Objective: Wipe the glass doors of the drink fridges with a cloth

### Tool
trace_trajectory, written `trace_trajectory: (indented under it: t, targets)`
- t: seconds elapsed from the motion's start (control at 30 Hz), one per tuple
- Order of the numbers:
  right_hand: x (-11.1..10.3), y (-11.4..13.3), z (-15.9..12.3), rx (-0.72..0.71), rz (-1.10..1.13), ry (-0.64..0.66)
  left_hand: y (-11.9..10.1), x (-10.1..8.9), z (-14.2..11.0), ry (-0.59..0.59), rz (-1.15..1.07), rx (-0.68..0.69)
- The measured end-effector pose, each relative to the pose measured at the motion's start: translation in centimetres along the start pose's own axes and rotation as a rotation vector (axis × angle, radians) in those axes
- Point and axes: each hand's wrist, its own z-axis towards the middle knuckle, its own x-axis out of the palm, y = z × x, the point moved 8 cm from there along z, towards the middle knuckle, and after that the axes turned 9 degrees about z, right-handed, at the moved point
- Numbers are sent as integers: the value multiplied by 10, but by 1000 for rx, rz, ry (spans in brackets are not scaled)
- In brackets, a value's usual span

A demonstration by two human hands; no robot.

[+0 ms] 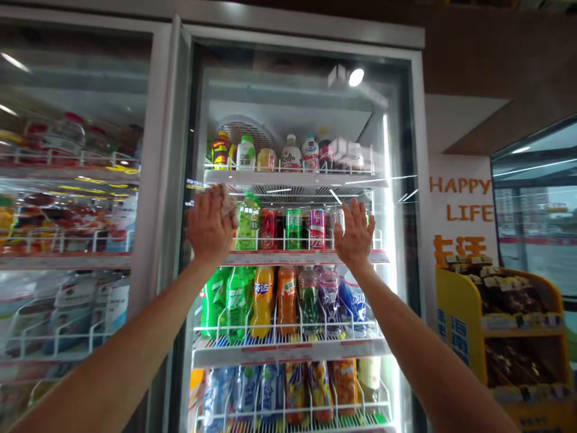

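Clearly, the tall drinks cooler (297,29) takes up most of the view, its pale frame set around a clear glass door (270,75) that carries reflections of ceiling lights. To the left, a neighbouring glass door (74,51) fronts more blurred drinks, while at the right a yellow display stand (454,297) holds dark packets below orange lettering (469,198) reading HAPPY LIFE. Inside the cooler, wire-fronted shelves run one above another; on the third from the top stand green bottles (236,297), an orange bottle (262,300) and, toward the right end, blue-labelled bottles (356,304). Both forearms reach up in front of all this. The left hand (208,228) is raised at the left part of the door, back toward the camera; its palm is hidden, so I cannot tell how tightly its fingers close. The right hand (354,237) is spread flat with its thumb apart, palm to the door, though contact with the pane is unclear. Between the hands, behind the glass, stand a red can (269,228), a green can (293,228) and a purple can (317,228). Smallest, a crumpled pale cloth (231,207) shows beside the left hand's fingers, in front of the second shelf's left end.
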Motion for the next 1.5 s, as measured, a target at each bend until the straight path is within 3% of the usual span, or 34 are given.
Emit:
trace_trajectory:
  t: [0.03,0.07,0.17,0.23,0.27,0.37,0.4,0.43,0.57,0.6,0.63,0.73,0.77,0.8,0.9,0.93,0.97,1.0,1.1,1.13,1.17,1.2,1.3,1.33,1.37,1.5]
  targets:
    - [0,0,0,-1,1,-4,4,-3,-3,-18,14,-36]
    - [0,0,0,-5,3,-7,-3,-2,-8,-3,9,11]
    - [1,-1,-1,-20,16,-15,-53,2,-34,104,-59,419]
    - [0,-2,-1,-28,26,-27,-61,2,-43,127,-62,540]
    - [0,-2,-1,-30,29,-34,-51,1,-40,106,-37,470]
    - [-1,-2,-1,-28,28,-48,1,-8,-25,-15,58,32]
    - [0,-2,-1,-28,25,-47,6,-10,-25,-28,68,-17]
    - [0,-2,-1,-28,22,-47,1,-10,-27,-17,63,24]
    - [-1,-3,-2,-32,27,-58,-57,-3,-55,172,-25,633]
    - [-1,-3,-2,-32,29,-62,-57,-3,-56,183,-25,668]
    - [-1,-3,-2,-32,31,-63,-49,-3,-51,170,-9,610]
    - [-1,-3,-2,-31,33,-59,-6,-9,-28,60,77,176]
    - [-1,-3,-2,-31,33,-59,-2,-10,-28,46,90,110]
    - [-1,-3,-1,-33,32,-60,-9,-9,-31,60,87,140]
    - [-2,-2,-1,-36,22,-60,-57,-1,-52,186,10,563]
    - [-2,-2,-2,-35,18,-58,-64,1,-56,222,-11,649]
    - [-2,-1,-3,-35,15,-53,-61,2,-53,238,-20,645]
    - [-2,-1,-3,-34,12,-46,-49,3,-42,217,-15,539]
    - [-1,-1,-6,-29,8,-27,10,0,-7,66,23,-24]
    - [-1,-1,-7,-26,8,-22,20,0,-2,29,27,-146]
    - [-1,-1,-7,-22,8,-20,20,1,-1,20,21,-181]
    - [-1,-1,-7,-17,9,-19,9,4,-1,46,4,-111]
    - [-2,-1,-7,-11,13,-22,-46,14,-14,216,-78,420]
    - [-3,-1,-7,-8,14,-25,-52,15,-18,240,-90,530]
    - [-3,-1,-7,-7,13,-27,-49,14,-16,227,-88,536]
    - [-3,0,-8,-10,8,-26,13,1,9,-16,2,-19]
